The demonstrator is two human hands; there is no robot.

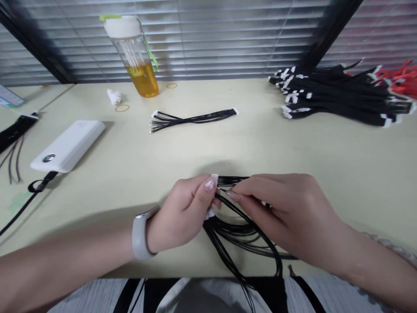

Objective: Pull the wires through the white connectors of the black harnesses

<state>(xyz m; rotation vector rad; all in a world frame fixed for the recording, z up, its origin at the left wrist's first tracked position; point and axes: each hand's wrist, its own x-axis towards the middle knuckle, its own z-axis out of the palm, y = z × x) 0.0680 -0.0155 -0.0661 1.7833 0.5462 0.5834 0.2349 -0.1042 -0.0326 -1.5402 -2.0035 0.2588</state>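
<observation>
Two hands meet over one loose wire harness [243,230] at the near edge of the table [228,143]. Your left hand [184,213] is closed in a pinch: thumb and fingers hold the white connector [214,178] at the harness end, and a second white piece shows just under the thumb. Your right hand [280,208] is curled with its fingertips on the black strands right beside that connector; how tight that grip is cannot be read, since the hand hides its own palm side. From the connector the wires loop down and trail off the table edge toward your lap.

Judgement: step in hand looks like sorting or gathering the strands at the connector end, early in handling this piece. Next move would call for a steady left pinch while the right fingers draw the strands straight, without tugging any wire out of the housing.

Elsewhere: a finished-looking harness [193,118] lies at mid-table, well apart. A stack of harnesses [339,98] sits far right. A white power bank [68,145] rests on the left, a bottle [137,56] of yellow liquid behind it, and a rubber band [122,108] near the bottle.
</observation>
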